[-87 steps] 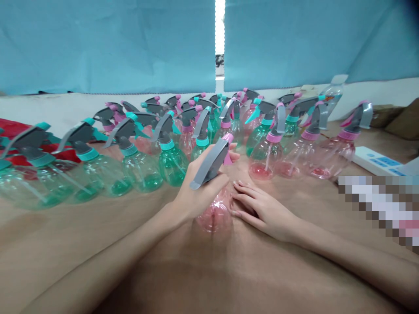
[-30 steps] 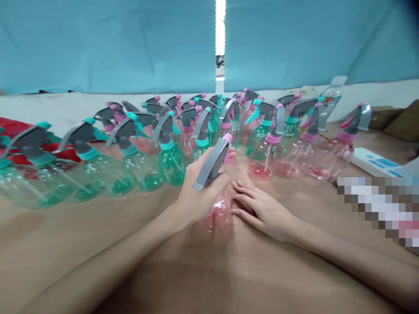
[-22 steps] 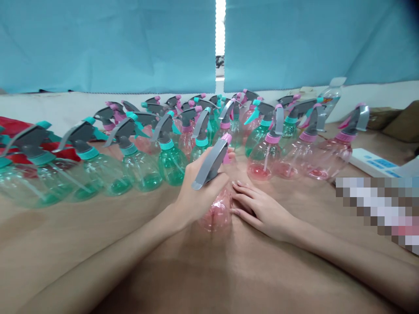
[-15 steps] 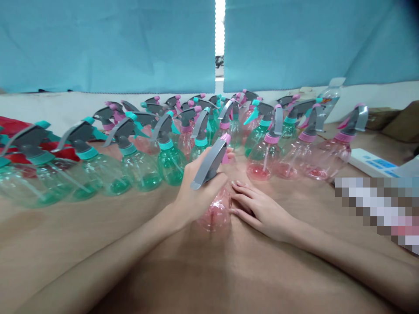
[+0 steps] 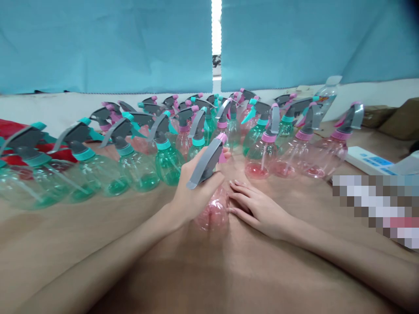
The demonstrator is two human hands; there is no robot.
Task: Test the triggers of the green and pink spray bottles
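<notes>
A clear pink spray bottle with a grey and pink trigger head stands on the brown table in front of me. My left hand is wrapped round its neck, just below the head. Flat on the table to the right of it lies my right hand, fingers stretched out, fingertips close to the bottle's side; whether they touch it I cannot tell. Behind my left hand stands a green spray bottle. Beyond my right hand is another pink spray bottle.
Several green spray bottles line the left, with more green and pink ones behind. A white device with blue labels lies at the right, near a clear plastic bottle and brown boxes. A blue curtain hangs at the back.
The whole view has shifted very slightly, so everything sits a little further left. Both hands keep their places at the pink spray bottle.
</notes>
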